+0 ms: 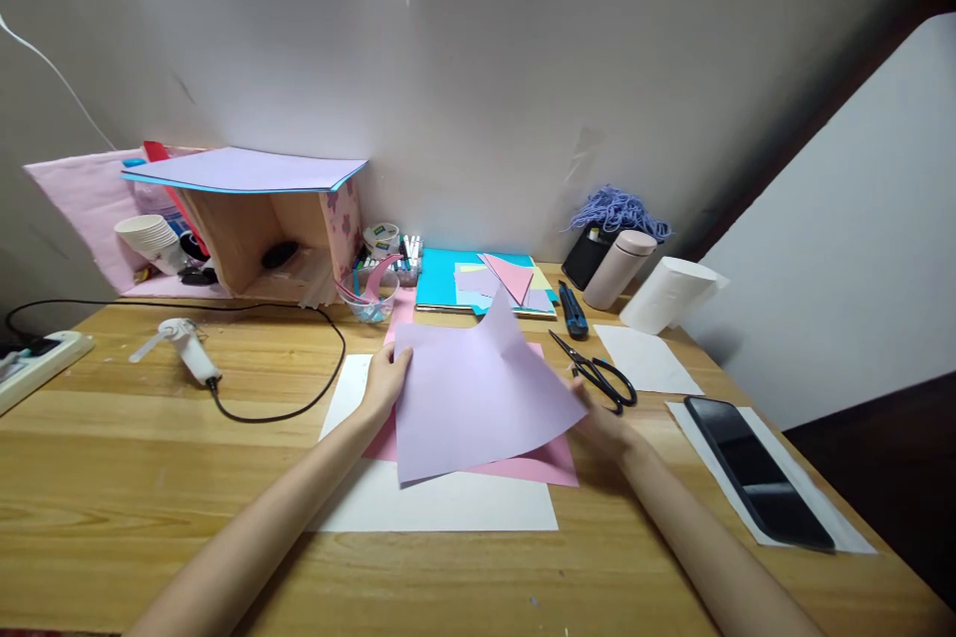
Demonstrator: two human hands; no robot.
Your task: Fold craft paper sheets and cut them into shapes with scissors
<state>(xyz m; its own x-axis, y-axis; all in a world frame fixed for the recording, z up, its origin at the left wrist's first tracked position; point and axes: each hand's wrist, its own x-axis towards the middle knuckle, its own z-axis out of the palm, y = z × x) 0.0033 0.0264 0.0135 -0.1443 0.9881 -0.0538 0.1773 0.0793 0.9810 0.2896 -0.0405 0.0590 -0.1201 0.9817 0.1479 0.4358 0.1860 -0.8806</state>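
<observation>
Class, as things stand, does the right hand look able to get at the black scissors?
Probably yes: the black scissors lie beside the right hand, apparently uncovered. The hand is at a corner of the lilac sheet, though, and might need to release it first.

Soft, uneven light; stretched edges

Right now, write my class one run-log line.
left hand: holds lilac paper | right hand: at paper's corner | beneath: pink sheet, white sheet
</observation>
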